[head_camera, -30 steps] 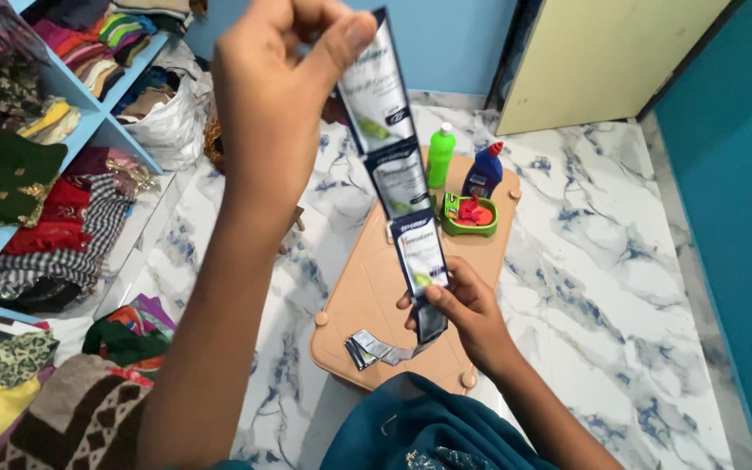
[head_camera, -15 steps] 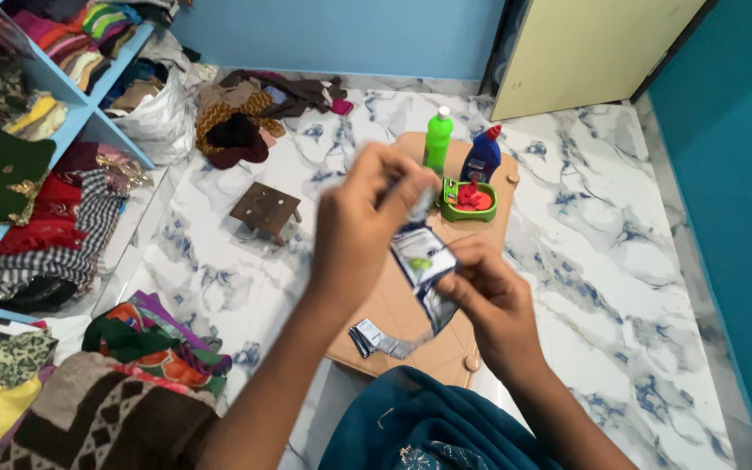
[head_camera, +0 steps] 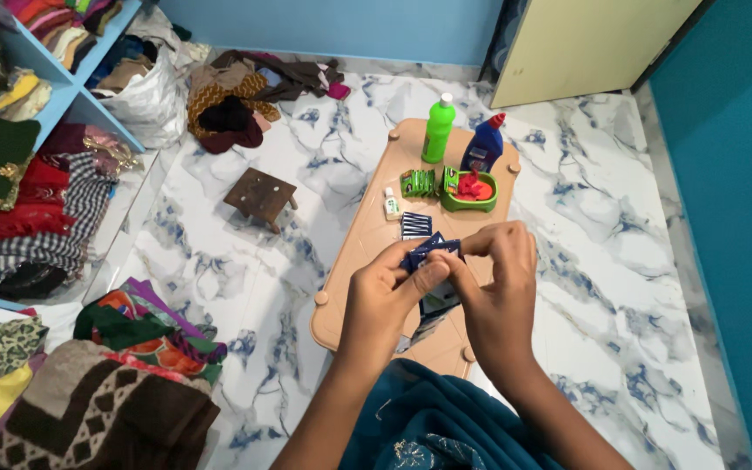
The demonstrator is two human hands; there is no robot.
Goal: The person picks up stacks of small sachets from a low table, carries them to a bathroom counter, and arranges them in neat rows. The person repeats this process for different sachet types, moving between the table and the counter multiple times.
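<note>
Both hands pinching a folded strip of dark blue and white sachets above the low table.

I see my left hand and right hand meeting over the beige plastic low table, fingers of both closed on the folded strip of dark blue and white foil sachets, held just above the tabletop. Further along the table stand a green plastic bottle, a blue bottle with a red cap and a green oval dish holding something red. A small brown wooden stool sits on the marble floor, well apart.
</note>
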